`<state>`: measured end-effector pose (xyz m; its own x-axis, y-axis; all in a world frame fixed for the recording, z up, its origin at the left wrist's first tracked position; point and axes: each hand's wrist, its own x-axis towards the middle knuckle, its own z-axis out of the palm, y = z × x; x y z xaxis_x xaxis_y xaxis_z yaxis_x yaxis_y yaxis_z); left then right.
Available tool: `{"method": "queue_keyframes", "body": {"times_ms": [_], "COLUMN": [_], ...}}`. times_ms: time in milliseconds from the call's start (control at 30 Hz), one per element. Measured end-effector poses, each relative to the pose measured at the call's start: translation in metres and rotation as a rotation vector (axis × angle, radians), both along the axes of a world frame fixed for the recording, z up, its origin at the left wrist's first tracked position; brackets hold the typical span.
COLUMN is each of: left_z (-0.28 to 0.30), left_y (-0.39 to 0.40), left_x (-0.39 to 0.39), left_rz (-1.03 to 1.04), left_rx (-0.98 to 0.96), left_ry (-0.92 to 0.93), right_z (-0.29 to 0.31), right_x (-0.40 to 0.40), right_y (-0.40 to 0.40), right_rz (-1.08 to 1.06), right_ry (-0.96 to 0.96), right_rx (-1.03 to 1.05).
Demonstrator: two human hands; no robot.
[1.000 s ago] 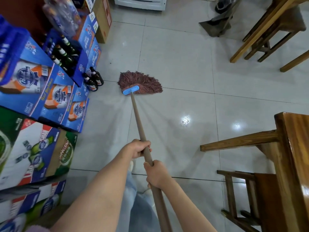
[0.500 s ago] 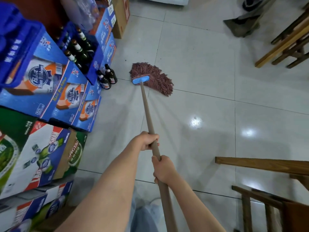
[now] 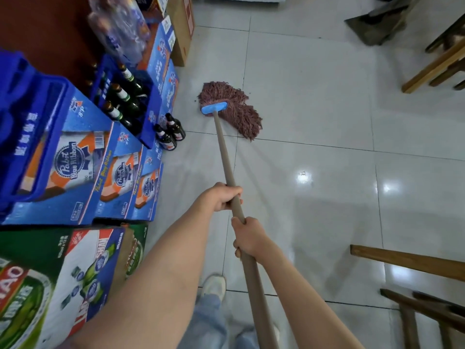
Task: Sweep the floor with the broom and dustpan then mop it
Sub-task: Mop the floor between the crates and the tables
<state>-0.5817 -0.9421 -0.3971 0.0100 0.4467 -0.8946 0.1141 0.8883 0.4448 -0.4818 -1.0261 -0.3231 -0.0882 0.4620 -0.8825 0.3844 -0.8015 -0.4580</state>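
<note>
A mop with a reddish-brown string head (image 3: 234,107) and a blue clamp (image 3: 214,108) lies on the glossy white tile floor (image 3: 314,102), close to the stacked beer boxes. Its long tan handle (image 3: 225,159) runs back toward me. My left hand (image 3: 221,197) grips the handle higher up, and my right hand (image 3: 247,238) grips it just below. A dark dustpan (image 3: 372,23) stands on the floor at the far right.
Blue beer cartons (image 3: 75,157) and a crate of bottles (image 3: 120,96) line the left side, with green cartons (image 3: 63,278) nearer me. Two dark bottles (image 3: 171,132) stand on the floor beside the mop. Wooden furniture legs (image 3: 432,64) are at the upper right; a wooden bench (image 3: 415,263) is at the lower right.
The mop head has swung so its strings trail right and toward me. The view has shifted left, and the wooden bench has slid toward the right edge.
</note>
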Motion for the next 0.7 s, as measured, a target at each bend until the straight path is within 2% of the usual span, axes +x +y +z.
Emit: {"method": "queue_keyframes", "body": {"times_ms": [333, 700], "left_z": [0.001, 0.009], "left_y": [-0.023, -0.123], "left_x": [-0.013, 0.000], "left_rz": [0.022, 0.065], "left_rx": [-0.002, 0.032], "left_ry": [-0.051, -0.091], "right_z": [0.002, -0.001], "right_x": [-0.014, -0.001], "right_y": [-0.022, -0.121], "right_rz": [-0.022, -0.044], "right_ry": [0.007, 0.049], "right_rx": [-0.023, -0.017]}}
